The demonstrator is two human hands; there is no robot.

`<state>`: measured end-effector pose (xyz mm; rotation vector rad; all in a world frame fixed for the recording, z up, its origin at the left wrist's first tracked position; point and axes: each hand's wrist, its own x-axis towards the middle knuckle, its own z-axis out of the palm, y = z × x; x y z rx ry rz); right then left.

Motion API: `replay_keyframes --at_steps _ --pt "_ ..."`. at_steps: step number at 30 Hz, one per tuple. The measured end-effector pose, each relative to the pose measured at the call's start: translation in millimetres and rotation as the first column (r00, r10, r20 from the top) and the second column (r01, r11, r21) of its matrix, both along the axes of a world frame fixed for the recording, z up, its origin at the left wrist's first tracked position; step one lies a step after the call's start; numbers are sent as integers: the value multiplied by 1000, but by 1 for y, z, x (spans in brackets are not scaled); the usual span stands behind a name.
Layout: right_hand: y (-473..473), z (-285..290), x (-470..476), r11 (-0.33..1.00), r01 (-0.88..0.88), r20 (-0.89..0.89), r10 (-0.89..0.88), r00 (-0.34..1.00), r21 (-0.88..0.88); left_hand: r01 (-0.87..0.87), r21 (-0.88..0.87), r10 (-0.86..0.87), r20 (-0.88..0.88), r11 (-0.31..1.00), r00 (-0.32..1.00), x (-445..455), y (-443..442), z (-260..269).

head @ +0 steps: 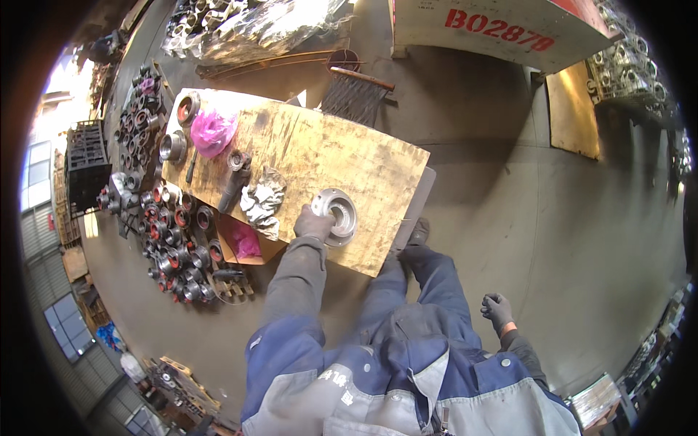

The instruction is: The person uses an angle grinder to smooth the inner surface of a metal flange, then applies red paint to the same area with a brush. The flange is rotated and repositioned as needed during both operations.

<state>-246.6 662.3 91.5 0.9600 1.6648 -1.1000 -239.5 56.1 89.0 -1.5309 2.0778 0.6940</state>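
Observation:
My left hand (314, 222), in a dark glove, grips the near-left edge of a round flanged metal part (349, 218) at the right end of a wooden table top (381, 163). Left of it on the wood lie a crumpled cloth or paper (264, 203), a dark angle grinder or similar power tool (234, 182) and a pink plastic bag (211, 132). Two metal rings, one reddish inside (188, 109) and one grey (173, 146), sit at the far left end. My right hand (497, 310), also gloved, hangs at my side away from the table, fingers curled; nothing shows in it.
Piles of metal fittings (174, 256) lie left of the table, beside an open cardboard box (259, 248) with pink plastic in it. A dark slatted rack (357, 98) stands behind the table. A large pale container (491, 38) and a wooden board (572, 111) are at upper right.

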Motion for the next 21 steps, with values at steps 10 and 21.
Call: replay_keyframes --at_steps 10,21 --pt "59 -2 -132 958 -266 200 242 949 105 -677 527 783 -610 514 119 -49 18 -68" --pt "-34 -26 -398 900 -424 -37 429 902 98 -806 285 728 -640 520 244 -111 35 -105"
